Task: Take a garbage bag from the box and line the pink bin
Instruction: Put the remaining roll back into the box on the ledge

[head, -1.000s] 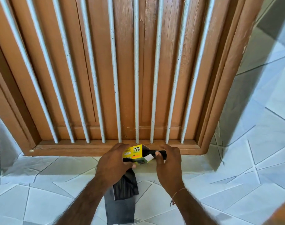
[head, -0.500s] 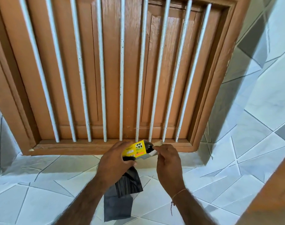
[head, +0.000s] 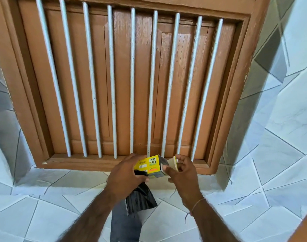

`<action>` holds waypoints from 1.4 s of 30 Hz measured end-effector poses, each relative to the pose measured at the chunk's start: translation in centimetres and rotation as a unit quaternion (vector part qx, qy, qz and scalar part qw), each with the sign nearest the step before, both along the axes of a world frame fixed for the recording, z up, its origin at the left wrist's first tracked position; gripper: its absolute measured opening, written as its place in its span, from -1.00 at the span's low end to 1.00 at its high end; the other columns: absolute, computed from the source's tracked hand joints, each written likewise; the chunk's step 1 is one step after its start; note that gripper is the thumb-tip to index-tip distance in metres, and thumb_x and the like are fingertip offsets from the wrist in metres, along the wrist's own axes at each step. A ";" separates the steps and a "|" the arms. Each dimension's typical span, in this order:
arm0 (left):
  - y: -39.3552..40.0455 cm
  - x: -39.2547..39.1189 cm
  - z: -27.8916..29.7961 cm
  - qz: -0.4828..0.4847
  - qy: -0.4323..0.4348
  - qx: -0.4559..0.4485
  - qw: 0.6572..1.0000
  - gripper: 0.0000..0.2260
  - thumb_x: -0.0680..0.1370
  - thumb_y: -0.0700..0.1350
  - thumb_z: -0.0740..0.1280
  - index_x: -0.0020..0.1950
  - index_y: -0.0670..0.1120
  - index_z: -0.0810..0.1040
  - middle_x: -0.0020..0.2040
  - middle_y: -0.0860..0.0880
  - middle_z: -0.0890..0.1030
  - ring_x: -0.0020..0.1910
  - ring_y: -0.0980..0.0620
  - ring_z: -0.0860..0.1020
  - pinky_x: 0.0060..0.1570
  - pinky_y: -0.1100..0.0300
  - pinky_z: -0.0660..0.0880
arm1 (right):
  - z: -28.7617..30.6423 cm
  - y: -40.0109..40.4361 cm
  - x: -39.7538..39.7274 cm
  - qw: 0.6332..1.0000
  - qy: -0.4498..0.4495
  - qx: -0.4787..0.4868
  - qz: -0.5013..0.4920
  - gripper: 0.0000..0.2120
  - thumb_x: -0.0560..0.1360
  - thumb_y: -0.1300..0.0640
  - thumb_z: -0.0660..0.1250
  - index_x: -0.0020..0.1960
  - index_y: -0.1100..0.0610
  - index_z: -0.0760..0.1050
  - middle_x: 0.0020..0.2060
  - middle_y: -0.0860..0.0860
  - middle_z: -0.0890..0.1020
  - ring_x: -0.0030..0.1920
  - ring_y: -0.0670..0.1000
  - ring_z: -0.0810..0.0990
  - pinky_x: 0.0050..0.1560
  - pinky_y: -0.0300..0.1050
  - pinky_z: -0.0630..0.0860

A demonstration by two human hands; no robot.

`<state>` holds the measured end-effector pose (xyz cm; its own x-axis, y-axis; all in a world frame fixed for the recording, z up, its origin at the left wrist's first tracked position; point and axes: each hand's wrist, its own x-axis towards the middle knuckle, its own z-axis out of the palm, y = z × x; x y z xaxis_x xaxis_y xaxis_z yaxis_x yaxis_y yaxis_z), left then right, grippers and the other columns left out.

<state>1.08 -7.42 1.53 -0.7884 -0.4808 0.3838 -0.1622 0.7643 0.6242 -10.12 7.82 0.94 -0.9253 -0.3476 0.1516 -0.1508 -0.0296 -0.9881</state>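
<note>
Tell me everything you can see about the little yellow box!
The yellow box is small, looks like printed cardboard, with black pictures, tiny writing and an orange strip. It is held tilted in front of the wooden window sill. The left hand grips one end, together with a black garbage bag hanging below. The right hand pinches the pale open flap at the other end, where the inside looks dark.

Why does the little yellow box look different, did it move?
Cannot tell: the camera tilted. The box sits by the window sill as before, but its end flap now stands open.
</note>
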 end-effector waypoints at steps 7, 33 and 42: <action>0.7 -0.8 -0.1 0.019 -0.017 -0.019 1.000 -0.36 0.30 0.05 0.55 0.35 0.20 0.43 0.33 0.19 0.47 0.22 0.18 0.42 0.11 0.29 0.35 | -0.3 -0.4 0.3 0.989 0.141 0.047 0.002 -0.86 0.41 0.20 0.48 -0.08 0.03 0.59 -0.16 -0.08 0.69 -0.14 -0.14 0.64 -0.15 -0.36 0.55; 0.6 -3.7 0.1 0.014 -0.099 -0.078 0.992 -0.38 0.29 0.13 0.51 0.33 0.11 0.46 0.19 0.10 0.56 0.12 0.05 0.54 0.03 0.15 0.50 | -3.9 -3.5 -0.4 0.984 -0.127 -0.123 -0.007 -0.80 0.44 0.34 0.40 0.02 0.15 0.62 -0.05 0.12 0.70 -0.12 0.02 0.61 -0.11 -0.10 0.53; -1.0 -2.0 0.1 0.032 -0.016 0.066 0.997 -0.83 0.46 0.00 0.44 0.04 0.06 0.63 -0.02 0.10 0.64 -0.01 0.09 0.58 0.02 0.17 0.49 | -7.2 -3.9 -2.7 0.988 -0.070 0.032 -0.132 -0.86 0.41 0.13 0.49 -0.14 0.15 0.56 -0.21 0.07 0.67 -0.15 0.13 0.62 -0.12 -0.07 0.52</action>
<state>-0.97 -8.38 1.64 -0.7650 -0.5759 0.2882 -0.2303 0.6626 0.7127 -12.78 3.88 -6.25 -0.9955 -0.0951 0.0006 -0.0059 0.0553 -0.9985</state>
